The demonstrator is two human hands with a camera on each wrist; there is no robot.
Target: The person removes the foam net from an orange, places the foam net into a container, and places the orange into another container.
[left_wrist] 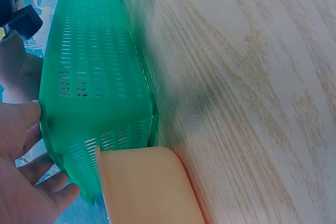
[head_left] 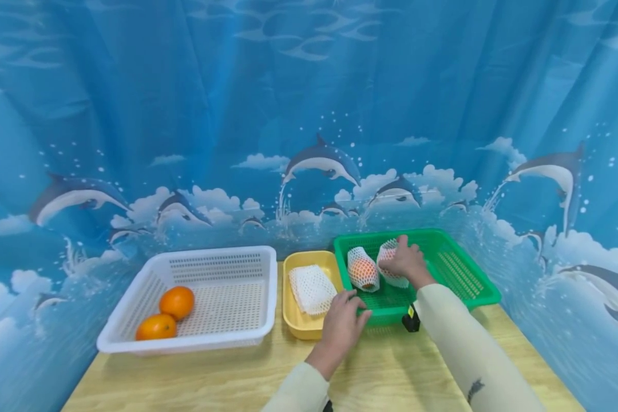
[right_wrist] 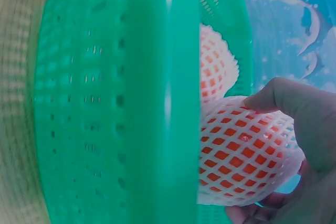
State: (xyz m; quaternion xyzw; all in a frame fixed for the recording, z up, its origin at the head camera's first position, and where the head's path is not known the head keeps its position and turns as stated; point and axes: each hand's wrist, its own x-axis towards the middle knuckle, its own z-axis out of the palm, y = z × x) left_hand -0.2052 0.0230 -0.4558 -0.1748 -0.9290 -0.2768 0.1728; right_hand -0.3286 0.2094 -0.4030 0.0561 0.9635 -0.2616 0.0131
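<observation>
No text can be read; the yellow patch (head_left: 411, 312) on the black device (head_left: 409, 324), lower right in the head view, is too small to tell.

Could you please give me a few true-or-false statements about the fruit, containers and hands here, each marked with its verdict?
1. Two oranges lie in the white basket. True.
2. A white foam net lies in the yellow tray. True.
3. The yellow tray stands to the right of the green basket. False: it stands between the white and green baskets.
4. The right hand holds a net-wrapped fruit. True.
5. The left hand holds an orange. False: it holds no fruit and is at the green basket's near left corner.
6. Four net-wrapped fruits show in the green basket. False: two show.
</observation>
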